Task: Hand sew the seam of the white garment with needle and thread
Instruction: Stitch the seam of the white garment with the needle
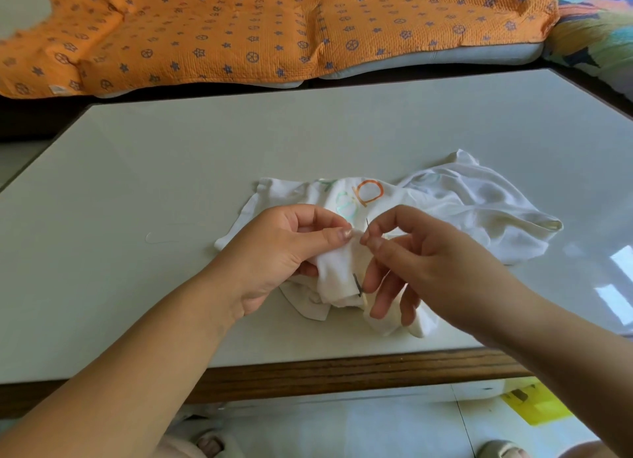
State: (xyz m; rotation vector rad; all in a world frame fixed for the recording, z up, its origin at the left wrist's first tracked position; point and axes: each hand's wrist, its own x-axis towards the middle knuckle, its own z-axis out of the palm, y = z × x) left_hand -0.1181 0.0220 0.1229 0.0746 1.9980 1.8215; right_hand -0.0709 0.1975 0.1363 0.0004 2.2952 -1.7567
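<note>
Bright, even daylight. Window-shaped glare patches lie on the glossy table (171,169) right of the right hand (428,259); faint shadows sit under it and the left hand (281,252). The white garment (479,211) between them looks washed out. Frame edges bow; the orange quilt (239,29) beyond is soft

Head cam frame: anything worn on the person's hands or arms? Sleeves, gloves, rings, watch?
Nothing worn that shows. The left hand and right hand are bare: no gloves, no rings visible. The left forearm and right forearm are bare up to the frame edge, with no sleeves, watch or bracelet. Visible nails look short.
</note>
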